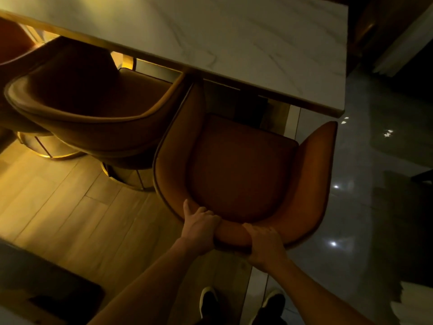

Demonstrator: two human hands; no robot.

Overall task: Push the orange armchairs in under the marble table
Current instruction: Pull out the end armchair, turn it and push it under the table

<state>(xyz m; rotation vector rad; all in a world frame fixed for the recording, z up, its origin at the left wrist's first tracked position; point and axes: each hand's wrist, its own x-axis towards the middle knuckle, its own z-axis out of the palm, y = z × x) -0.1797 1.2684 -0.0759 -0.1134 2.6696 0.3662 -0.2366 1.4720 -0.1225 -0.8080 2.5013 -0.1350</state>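
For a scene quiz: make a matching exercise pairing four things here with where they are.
Things:
1. left hand
2. right hand
3. neighbouring armchair
4. marble table

Places:
A. left of the gripped armchair
B. beyond both chairs, top of view
C. backrest rim, nearer the tiled floor
D. backrest rim, nearer the wooden floor

Pairs: 1-D, 2-C, 3-A, 4-B
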